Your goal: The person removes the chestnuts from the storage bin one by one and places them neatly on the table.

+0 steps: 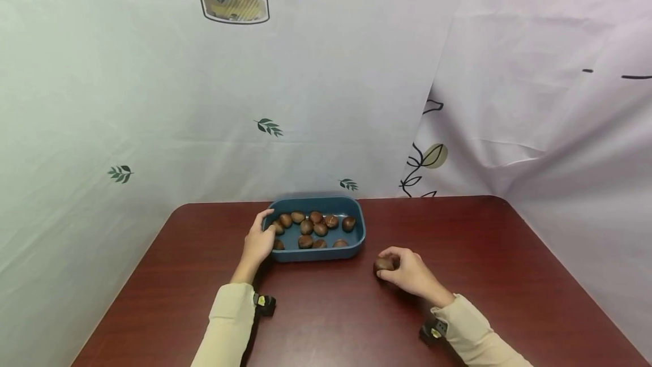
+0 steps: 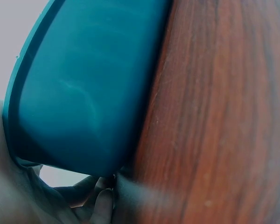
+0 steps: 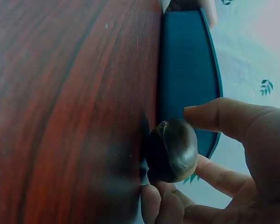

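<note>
evidently, your left hand (image 1: pixel 261 239) is there to steady the blue tray (image 1: pixel 316 255): it grips the left end, the rim set against your palm and your fingers curled by the outer wall, low near the tabletop (image 1: pixel 326 310). that hold probably keeps the tray from sliding on the smooth wood. inside, the other chestnuts (image 1: pixel 306 227) lie loose on the tray's floor, and the raised walls likely stop them rolling off.

your right hand (image 1: pixel 407 272) works apart from the tray, just beyond its right end and a little nearer to you. it pinches one single chestnut (image 1: pixel 384 265) between thumb and fingers, with the gap narrowed to about the nut's own breadth. taking it from opposite sides seems sensible, since the shell is round and glossy and could slip from a one-sided touch. the nut sits low by the tabletop; you cannot tell from these views whether it rests there or hangs slightly above.
</note>
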`<state>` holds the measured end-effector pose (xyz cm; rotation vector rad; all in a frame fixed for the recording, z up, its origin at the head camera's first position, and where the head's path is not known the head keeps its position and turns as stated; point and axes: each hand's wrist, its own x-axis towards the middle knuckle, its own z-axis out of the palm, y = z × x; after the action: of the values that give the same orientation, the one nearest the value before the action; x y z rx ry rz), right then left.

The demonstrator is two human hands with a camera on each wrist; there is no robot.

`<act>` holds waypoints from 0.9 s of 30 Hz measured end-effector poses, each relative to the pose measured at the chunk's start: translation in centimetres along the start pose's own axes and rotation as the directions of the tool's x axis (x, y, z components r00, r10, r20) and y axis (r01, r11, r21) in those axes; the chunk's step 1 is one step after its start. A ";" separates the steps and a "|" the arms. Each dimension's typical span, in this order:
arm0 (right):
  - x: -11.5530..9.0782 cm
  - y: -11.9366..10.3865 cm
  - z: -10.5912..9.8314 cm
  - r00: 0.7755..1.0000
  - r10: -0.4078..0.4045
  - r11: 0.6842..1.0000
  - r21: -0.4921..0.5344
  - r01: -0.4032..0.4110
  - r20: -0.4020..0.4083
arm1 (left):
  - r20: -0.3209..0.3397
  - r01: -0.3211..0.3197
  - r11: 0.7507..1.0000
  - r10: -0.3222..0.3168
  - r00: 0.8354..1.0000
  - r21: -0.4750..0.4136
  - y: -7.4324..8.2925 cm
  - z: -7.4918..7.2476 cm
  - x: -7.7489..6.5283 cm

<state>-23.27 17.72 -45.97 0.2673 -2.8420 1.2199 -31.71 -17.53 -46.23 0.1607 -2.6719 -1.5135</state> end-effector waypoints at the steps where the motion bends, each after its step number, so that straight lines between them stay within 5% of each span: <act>1: 0.0 -0.1 0.0 1.000 0.003 1.000 -0.003 -0.003 0.000 | 0.000 0.000 1.000 0.000 1.000 0.001 0.0 0.0 0.0; 27: -0.3 -0.4 -0.2 1.000 0.003 1.000 0.007 -0.003 -0.011 | -0.003 0.004 1.000 -0.004 1.000 -0.005 -0.1 0.1 0.0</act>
<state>-22.89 17.62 -45.57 0.2559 -2.8309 1.2285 -31.74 -17.52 -46.39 0.1680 -2.6665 -1.5200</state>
